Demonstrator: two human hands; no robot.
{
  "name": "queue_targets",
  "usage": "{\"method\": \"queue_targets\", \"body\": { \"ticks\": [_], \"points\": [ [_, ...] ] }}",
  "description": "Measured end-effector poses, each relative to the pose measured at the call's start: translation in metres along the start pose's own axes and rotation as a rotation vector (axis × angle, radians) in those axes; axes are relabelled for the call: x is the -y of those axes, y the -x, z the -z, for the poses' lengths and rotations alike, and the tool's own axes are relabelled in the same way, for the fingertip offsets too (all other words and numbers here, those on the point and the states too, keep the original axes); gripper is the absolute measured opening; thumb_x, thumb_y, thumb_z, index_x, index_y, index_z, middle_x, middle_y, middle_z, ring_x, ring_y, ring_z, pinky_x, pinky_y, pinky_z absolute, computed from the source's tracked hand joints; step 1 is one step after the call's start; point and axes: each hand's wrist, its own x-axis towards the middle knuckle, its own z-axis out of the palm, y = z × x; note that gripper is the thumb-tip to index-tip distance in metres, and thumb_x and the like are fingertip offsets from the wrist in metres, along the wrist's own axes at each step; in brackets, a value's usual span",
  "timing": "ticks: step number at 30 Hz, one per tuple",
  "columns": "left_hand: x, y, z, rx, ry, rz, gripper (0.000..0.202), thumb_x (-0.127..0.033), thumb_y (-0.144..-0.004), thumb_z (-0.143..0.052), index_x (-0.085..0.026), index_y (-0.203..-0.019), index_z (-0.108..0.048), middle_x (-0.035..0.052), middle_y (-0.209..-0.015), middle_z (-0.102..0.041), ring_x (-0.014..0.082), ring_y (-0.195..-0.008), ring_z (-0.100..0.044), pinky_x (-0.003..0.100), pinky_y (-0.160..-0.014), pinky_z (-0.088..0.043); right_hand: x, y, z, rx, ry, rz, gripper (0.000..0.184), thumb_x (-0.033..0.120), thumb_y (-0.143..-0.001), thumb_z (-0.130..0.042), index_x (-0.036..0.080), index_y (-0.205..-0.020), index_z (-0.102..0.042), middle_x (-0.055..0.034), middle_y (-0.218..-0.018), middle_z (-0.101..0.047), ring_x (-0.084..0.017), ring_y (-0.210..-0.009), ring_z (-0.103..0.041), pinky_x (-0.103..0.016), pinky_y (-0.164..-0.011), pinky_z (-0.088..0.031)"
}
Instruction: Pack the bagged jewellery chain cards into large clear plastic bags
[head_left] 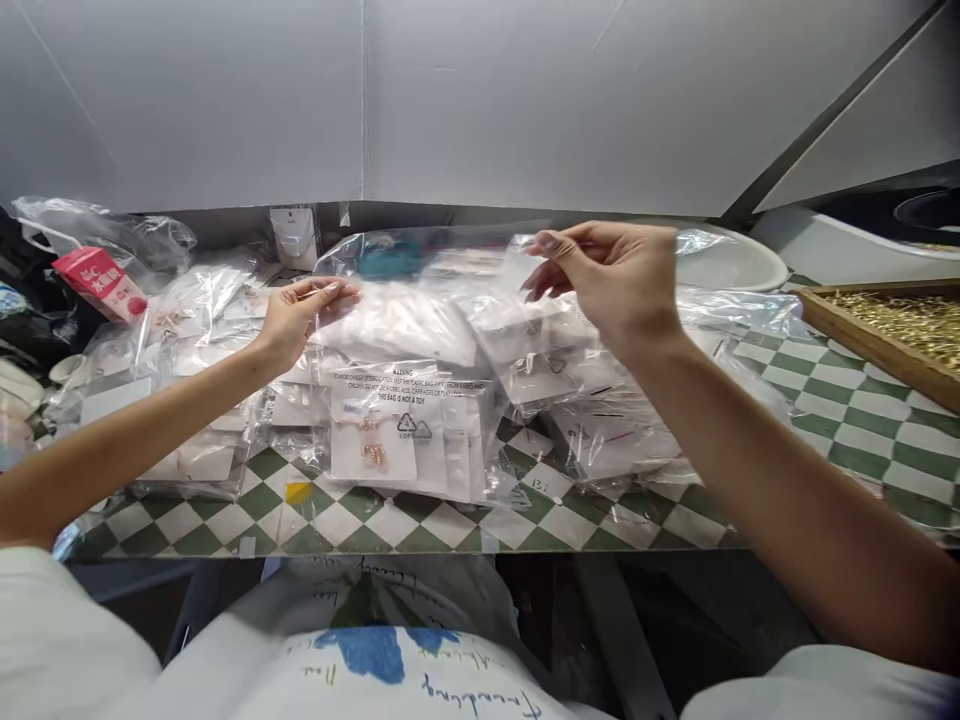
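Observation:
In the middle of the table lies a clear plastic bag (420,385) printed with a warning, holding several white cards; the front card (373,445) carries gold-coloured jewellery. My left hand (296,320) pinches the clear plastic at the bag's upper left side, fingers closed. Up to the right, my right hand (611,275) has thumb and fingers closed on a small whitish, see-through packet (516,265), whose contents I cannot make out. Below my right hand are more bagged cards (600,435), partly hidden by my forearm.
Heaped bagged cards (199,455) fill the left, with a red and white carton (101,283) behind them. At the right stand a wooden tray (862,335) of small gold-coloured pieces and a white basin (750,262). A grey panel (525,110) rises behind the green-checked table (862,440).

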Motion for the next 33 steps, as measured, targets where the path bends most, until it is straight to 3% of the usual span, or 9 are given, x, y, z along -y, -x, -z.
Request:
{"method": "queue_targets", "body": {
  "ticks": [3, 7, 11, 14, 17, 22, 28, 30, 33],
  "points": [
    [0.001, -0.003, 0.003, 0.056, -0.089, -0.112, 0.009, -0.023, -0.087, -0.083, -0.016, -0.091, -0.08, 0.0104, -0.103, -0.082, 0.0199, -0.102, -0.079, 0.034, -0.098, -0.061, 0.019, -0.011, -0.005, -0.023, 0.175, 0.164, 0.038, 0.063, -0.083, -0.082, 0.029, -0.097, -0.075, -0.0055, -0.091, -0.074, -0.024, -0.08, -0.069, -0.047, -0.075, -0.057],
    [-0.002, -0.006, 0.002, 0.132, -0.192, -0.238, 0.019, -0.028, -0.085, -0.084, -0.016, -0.098, -0.079, 0.0117, -0.104, -0.082, 0.024, -0.1, -0.079, 0.033, -0.088, -0.063, 0.043, -0.018, -0.055, 0.345, 0.27, 0.383, 0.023, 0.052, -0.091, -0.077, 0.03, -0.096, -0.079, -0.0065, -0.106, -0.075, -0.028, -0.102, -0.067, -0.051, -0.098, -0.054],
    [-0.007, -0.009, -0.005, 0.119, -0.206, -0.271, 0.02, -0.031, -0.084, -0.084, -0.016, -0.095, -0.077, 0.009, -0.093, -0.082, 0.0231, -0.093, -0.08, 0.035, -0.091, -0.065, 0.037, -0.025, -0.114, 0.496, 0.192, 0.386, 0.012, 0.033, -0.09, -0.076, 0.028, -0.099, -0.081, -0.0083, -0.111, -0.074, -0.032, -0.114, -0.064, -0.054, -0.107, -0.048],
    [-0.01, -0.007, -0.009, 0.12, -0.177, -0.285, 0.019, -0.027, -0.085, -0.085, -0.015, -0.097, -0.075, 0.0074, -0.092, -0.08, 0.0239, -0.094, -0.08, 0.038, -0.096, -0.064, 0.026, -0.032, -0.136, 0.508, 0.147, 0.389, 0.014, 0.03, -0.09, -0.075, 0.027, -0.101, -0.082, -0.0082, -0.107, -0.073, -0.031, -0.11, -0.065, -0.053, -0.104, -0.049],
    [-0.012, -0.003, -0.011, 0.122, -0.141, -0.275, 0.019, -0.016, -0.086, -0.081, -0.014, -0.103, -0.073, 0.0077, -0.092, -0.079, 0.0253, -0.095, -0.08, 0.041, -0.097, -0.064, 0.021, -0.036, -0.141, 0.519, 0.131, 0.401, 0.016, 0.037, -0.093, -0.073, 0.028, -0.101, -0.082, -0.0075, -0.102, -0.072, -0.028, -0.103, -0.065, -0.05, -0.101, -0.051],
    [-0.015, 0.0, -0.009, 0.229, -0.202, -0.299, 0.022, -0.007, -0.09, -0.073, -0.012, -0.112, -0.072, 0.0083, -0.092, -0.08, 0.0241, -0.094, -0.08, 0.039, -0.094, -0.066, 0.021, -0.044, -0.137, 0.529, 0.186, 0.487, 0.037, 0.055, -0.101, -0.061, 0.024, -0.099, -0.08, -0.0064, -0.095, -0.073, -0.021, -0.09, -0.066, -0.04, -0.091, -0.055],
    [-0.025, -0.001, -0.012, 0.2, -0.283, -0.3, 0.027, -0.003, -0.092, -0.068, -0.011, -0.117, -0.071, 0.0071, -0.092, -0.081, 0.0205, -0.09, -0.081, 0.035, -0.092, -0.068, 0.023, -0.041, -0.143, 0.384, 0.424, 0.727, 0.032, 0.037, -0.105, -0.05, 0.021, -0.094, -0.074, -0.0086, -0.101, -0.074, -0.022, -0.09, -0.069, -0.044, -0.093, -0.055],
    [-0.028, -0.001, -0.014, 0.203, -0.296, -0.302, 0.026, -0.002, -0.093, -0.065, -0.011, -0.116, -0.072, 0.0065, -0.092, -0.081, 0.0195, -0.09, -0.081, 0.034, -0.093, -0.069, 0.023, -0.036, -0.149, 0.334, 0.334, 0.683, 0.031, 0.04, -0.105, -0.053, 0.022, -0.089, -0.073, -0.008, -0.097, -0.074, -0.022, -0.089, -0.069, -0.041, -0.088, -0.057],
    [-0.029, 0.001, -0.011, 0.217, -0.307, -0.286, 0.025, 0.0, -0.093, -0.063, -0.012, -0.11, -0.076, 0.0065, -0.091, -0.082, 0.0199, -0.09, -0.081, 0.034, -0.092, -0.069, 0.02, -0.043, -0.144, 0.194, 0.086, 0.4, 0.027, 0.044, -0.103, -0.06, 0.024, -0.089, -0.072, -0.0065, -0.094, -0.076, -0.019, -0.084, -0.069, -0.036, -0.078, -0.059]
  ]
}}
